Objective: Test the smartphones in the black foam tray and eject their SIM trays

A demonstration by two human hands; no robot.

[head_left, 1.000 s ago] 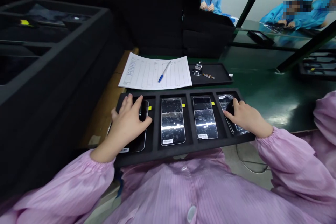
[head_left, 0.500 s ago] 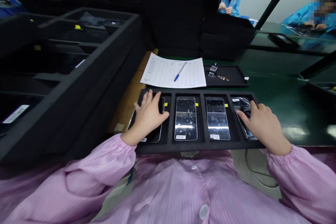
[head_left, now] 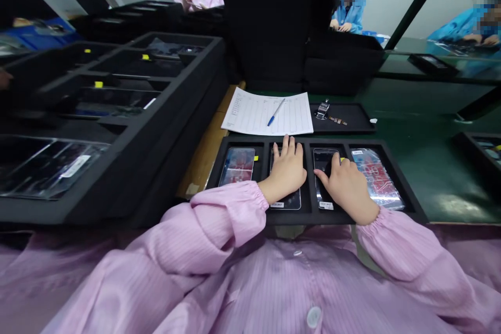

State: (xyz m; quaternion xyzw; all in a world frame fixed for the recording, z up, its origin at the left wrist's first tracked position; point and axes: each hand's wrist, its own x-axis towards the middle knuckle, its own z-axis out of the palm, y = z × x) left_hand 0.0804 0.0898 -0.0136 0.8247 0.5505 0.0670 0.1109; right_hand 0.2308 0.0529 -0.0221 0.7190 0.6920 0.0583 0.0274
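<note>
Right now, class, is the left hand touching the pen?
Apart: in the head view, paper shows between the pen and the left hand below it.

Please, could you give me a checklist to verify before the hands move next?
1. Rectangular black foam tray holds one thin glossy rectangular panel in each of four compartments: ok.
2. Second panel from left uncovered: not ok, left hand covers part.
3. Third panel from left uncovered: not ok, right hand covers part.
4. Firm grip on either panel: cannot tell.
5. Slim blue-and-white pen outside tray: ok, on white printed paper.
</note>
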